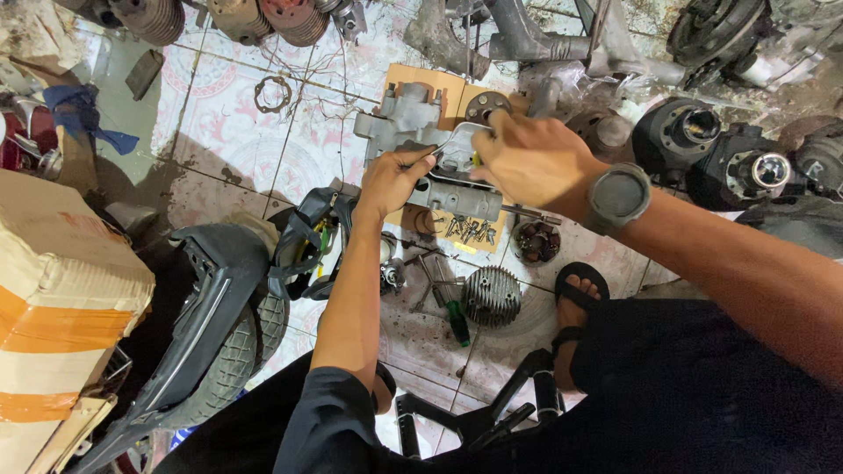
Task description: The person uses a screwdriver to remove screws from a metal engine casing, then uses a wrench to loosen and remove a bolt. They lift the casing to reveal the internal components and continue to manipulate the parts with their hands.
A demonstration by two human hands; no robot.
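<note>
A grey cast-metal engine housing point(413, 118) lies on a piece of brown cardboard point(421, 81) on the tiled floor. My left hand point(392, 180) is closed on the handle of a thin metal tool whose shaft reaches up to the housing. My right hand point(527, 156), with a dark round watch point(618, 197) on the wrist, presses down on the housing's upper right and grips the tool's bent end. A grey cylindrical part point(457, 200) of the housing shows just below both hands.
A finned cylinder head point(492, 296), a green-handled screwdriver point(457, 321) and loose bolts lie below. My sandalled foot point(575, 303) stands at the right. A tyre and dark fender point(224, 333) sit at the left beside a taped carton point(61, 290). Engine parts point(702, 132) crowd the top right.
</note>
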